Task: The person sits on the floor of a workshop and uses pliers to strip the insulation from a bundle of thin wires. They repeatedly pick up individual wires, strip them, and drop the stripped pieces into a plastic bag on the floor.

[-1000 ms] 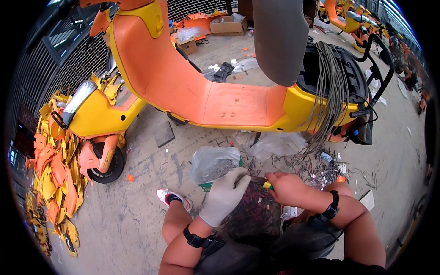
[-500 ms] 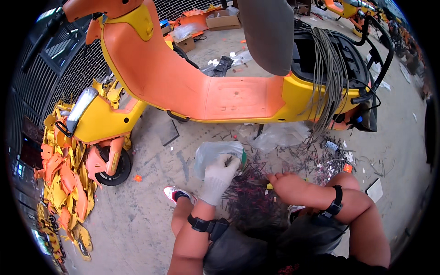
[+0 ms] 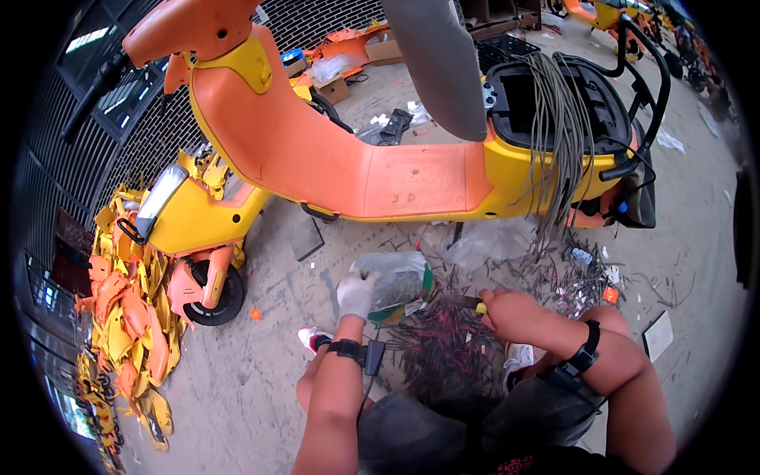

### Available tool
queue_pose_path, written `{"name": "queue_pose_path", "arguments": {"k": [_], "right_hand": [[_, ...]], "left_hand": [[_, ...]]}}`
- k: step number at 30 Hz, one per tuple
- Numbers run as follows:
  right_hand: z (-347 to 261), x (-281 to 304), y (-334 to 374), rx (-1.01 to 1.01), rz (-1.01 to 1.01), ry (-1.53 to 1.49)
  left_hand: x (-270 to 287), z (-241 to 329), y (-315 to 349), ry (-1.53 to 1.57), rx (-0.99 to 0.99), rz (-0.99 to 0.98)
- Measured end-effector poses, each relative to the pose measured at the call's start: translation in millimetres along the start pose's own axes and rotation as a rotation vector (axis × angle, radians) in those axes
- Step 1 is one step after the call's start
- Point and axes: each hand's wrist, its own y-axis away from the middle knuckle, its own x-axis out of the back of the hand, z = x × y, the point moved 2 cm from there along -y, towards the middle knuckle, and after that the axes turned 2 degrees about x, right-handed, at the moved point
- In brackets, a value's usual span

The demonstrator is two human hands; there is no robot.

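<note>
My left hand (image 3: 355,294), in a pale knit glove, has its fingers curled at the left rim of a clear plastic bag (image 3: 385,263). The bag lines a green-and-white container (image 3: 428,283) on the ground, and a grey mass of small pieces shows inside. My bare right hand (image 3: 507,312) is closed round a tool with a yellow handle (image 3: 481,308). A thin dark part of the tool points left toward the bag; its exact kind is hard to make out. Below and between the hands lies a heap of dark and pinkish cut wire scraps (image 3: 443,340).
A yellow-and-orange scooter (image 3: 419,178) stands across the front, with a bundle of grey cables (image 3: 558,127) draped over its rear. Loose body panels (image 3: 127,317) are piled at the left. Plastic film (image 3: 491,241) and a white tile-like piece (image 3: 659,335) lie on the ground.
My left hand has moved from over the bag's mouth to its left rim, exposing the contents. My right hand has turned, and the tool in it shows more clearly. The view has shifted slightly.
</note>
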Motion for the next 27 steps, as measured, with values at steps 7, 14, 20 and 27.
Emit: {"name": "queue_pose_path", "arguments": {"k": [7, 14, 20, 27], "right_hand": [[15, -1, 18, 0.024, 0.090, -0.033], [6, 26, 38, 0.020, 0.180, -0.167], [-3, 23, 9, 0.022, 0.230, -0.312], [-22, 11, -22, 0.048, 0.229, -0.498]], "left_hand": [[-4, 3, 7, -0.013, -0.039, -0.045], [8, 63, 53, -0.031, -0.294, -0.088], [-16, 59, 46, 0.053, -0.404, -0.105], [-17, 80, 50, 0.142, -0.246, -0.272]]}}
